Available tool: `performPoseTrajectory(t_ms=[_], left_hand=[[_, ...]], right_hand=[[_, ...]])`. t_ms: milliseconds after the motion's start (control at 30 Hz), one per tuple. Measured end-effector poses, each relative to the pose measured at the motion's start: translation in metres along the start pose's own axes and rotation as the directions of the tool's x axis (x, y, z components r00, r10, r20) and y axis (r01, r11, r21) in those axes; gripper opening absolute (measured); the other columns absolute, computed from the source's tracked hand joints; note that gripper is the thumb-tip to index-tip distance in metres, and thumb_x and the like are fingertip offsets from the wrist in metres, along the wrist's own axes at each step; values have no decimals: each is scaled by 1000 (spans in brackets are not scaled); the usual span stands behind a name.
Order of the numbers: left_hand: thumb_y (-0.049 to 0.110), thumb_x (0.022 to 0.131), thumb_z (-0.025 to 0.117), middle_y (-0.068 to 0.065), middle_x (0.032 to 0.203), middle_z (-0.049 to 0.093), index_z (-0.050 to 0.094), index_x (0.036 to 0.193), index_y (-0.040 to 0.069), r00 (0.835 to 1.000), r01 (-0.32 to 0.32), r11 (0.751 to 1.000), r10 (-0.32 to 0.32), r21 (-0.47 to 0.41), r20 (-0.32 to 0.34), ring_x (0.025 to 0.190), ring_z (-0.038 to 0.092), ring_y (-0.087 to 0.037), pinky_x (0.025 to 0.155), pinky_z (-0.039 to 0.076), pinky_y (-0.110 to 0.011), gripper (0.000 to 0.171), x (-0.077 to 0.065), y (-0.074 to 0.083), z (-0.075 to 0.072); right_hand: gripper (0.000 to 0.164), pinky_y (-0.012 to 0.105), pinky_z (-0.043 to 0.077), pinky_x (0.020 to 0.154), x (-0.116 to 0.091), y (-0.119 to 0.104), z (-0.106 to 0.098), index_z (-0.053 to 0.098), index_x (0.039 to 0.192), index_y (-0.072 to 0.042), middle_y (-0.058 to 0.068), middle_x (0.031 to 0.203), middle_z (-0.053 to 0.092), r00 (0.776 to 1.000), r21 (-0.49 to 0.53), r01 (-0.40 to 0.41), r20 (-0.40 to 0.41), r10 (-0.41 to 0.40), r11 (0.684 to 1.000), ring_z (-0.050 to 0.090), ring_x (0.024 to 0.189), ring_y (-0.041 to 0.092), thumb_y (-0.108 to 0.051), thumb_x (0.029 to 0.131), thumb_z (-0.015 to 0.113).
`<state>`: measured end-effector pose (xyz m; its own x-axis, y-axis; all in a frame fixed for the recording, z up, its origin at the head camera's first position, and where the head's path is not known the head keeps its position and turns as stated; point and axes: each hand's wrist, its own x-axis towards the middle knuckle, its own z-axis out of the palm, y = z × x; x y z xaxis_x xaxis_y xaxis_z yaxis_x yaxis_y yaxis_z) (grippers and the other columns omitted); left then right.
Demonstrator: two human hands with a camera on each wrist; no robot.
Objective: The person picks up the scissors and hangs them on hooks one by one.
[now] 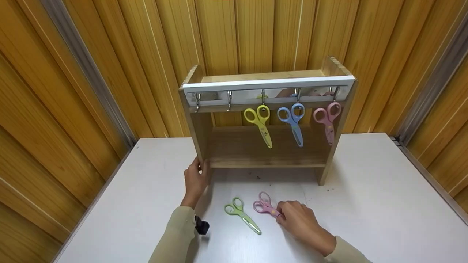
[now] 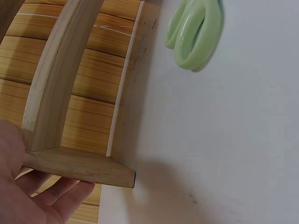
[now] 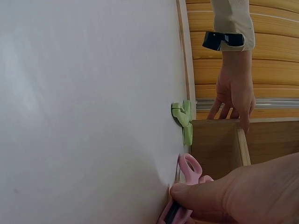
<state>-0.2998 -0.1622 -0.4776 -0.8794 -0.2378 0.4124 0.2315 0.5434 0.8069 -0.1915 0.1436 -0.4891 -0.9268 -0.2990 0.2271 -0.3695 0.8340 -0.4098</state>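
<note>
My left hand (image 1: 195,180) grips the lower left side panel of a wooden rack (image 1: 268,165); in the left wrist view its fingers curl under the panel's edge (image 2: 79,169). Low over the white table, my right hand (image 1: 301,223) pinches pink scissors (image 1: 272,211) by the blade end, their handle loops pointing away toward the rack. The right wrist view has the thumb pressed on these scissors (image 3: 190,173). Between the two hands, green scissors (image 1: 239,211) lie on the table, loops toward the rack.
From hooks along the rack's front rail hang yellow scissors (image 1: 262,126), blue scissors (image 1: 295,124) and another pink pair (image 1: 329,124). Two bare hooks, one the left hook (image 1: 197,102), are at the rail's left. Wood-panelled walls (image 1: 252,36) enclose the white table (image 1: 157,175).
</note>
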Motion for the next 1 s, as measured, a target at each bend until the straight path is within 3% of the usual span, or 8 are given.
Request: performPoseTrajectory(t_ms=[700, 1000], left_hand=[[18, 107, 58, -21, 134, 65, 58, 142, -2, 1000, 2, 1000, -2, -12, 2, 111, 71, -33, 91, 59, -46, 41, 0, 1, 0], [17, 106, 58, -20, 133, 66, 59, 140, -1, 1000, 12, 1000, -12, -3, 0, 111, 71, -33, 92, 58, -47, 39, -1, 0, 0]], right_hand=[[20, 34, 39, 49, 0, 1, 2, 69, 78, -13, -7, 67, 53, 1000, -8, -5, -13, 5, 1000, 45, 60, 11, -8, 78, 88], [23, 34, 40, 47, 1, 2, -2, 67, 77, -15, -8, 67, 55, 999, -34, 42, -16, -42, 999, 47, 60, 10, -8, 77, 89]])
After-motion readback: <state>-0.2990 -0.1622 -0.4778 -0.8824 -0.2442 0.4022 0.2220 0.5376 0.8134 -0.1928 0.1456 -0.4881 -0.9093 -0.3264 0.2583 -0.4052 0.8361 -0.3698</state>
